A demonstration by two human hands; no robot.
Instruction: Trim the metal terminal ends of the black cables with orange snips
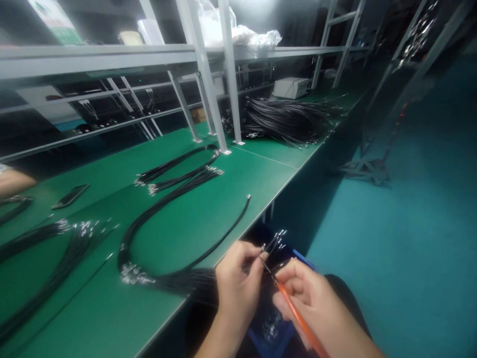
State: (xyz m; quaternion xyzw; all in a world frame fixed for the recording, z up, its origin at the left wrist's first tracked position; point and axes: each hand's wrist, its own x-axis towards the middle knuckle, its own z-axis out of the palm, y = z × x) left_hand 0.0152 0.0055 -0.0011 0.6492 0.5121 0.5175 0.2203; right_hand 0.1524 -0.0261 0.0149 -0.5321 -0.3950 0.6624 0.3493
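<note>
Orange-handled tool (298, 313) and black cables (274, 243) in our grip beside the green worktop (119, 318)

Our right hand (311, 291) is wrapped round the tool, its tip at our left hand (238, 278), whose thumb and finger pinch the cables over a blue bin (303, 259). Farther off, we see a curved black bundle (130, 231) on the worktop, then a large cable pile (290, 119) and a white box (290, 88) behind it.

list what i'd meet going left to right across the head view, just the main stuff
Another person's arm → dark phone-like device → black cable loop by the rack posts → left hand → right hand → grey stand base on the floor
</note>
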